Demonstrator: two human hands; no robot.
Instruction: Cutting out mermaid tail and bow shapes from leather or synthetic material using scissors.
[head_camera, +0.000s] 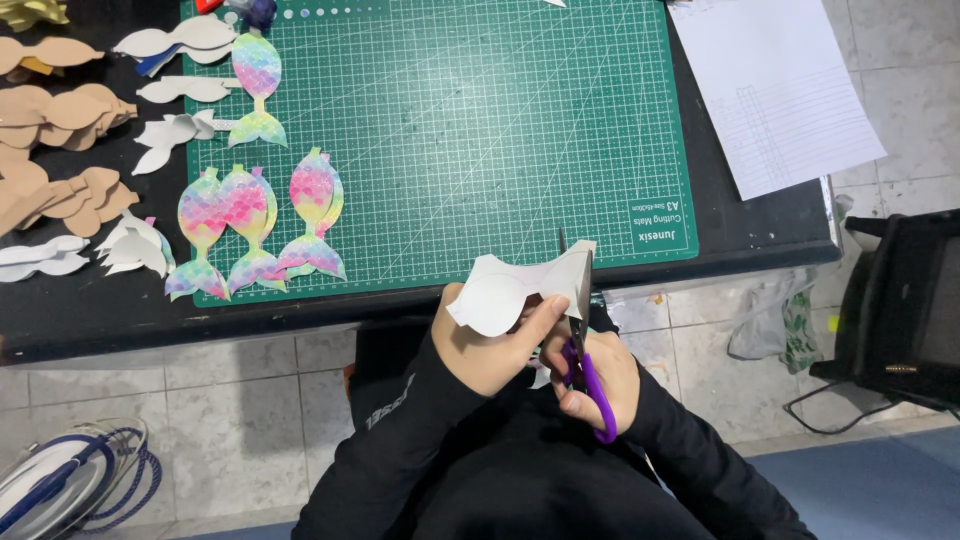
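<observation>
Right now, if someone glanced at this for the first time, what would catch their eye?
Probably the rainbow mermaid-tail cutouts lined up on the left of the green cutting mat. Just below the table edge, the left hand holds a white paper shape while the right hand works purple-handled scissors into it.

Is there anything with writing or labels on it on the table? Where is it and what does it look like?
Cutting mat: middle of the black table, a green rectangle with a white grid and a small white printed label in its near right corner.
Sheet of paper: right of the mat, hanging over the table edge, white with faint pencil lines and a table.
No packages or screens in view.
</observation>
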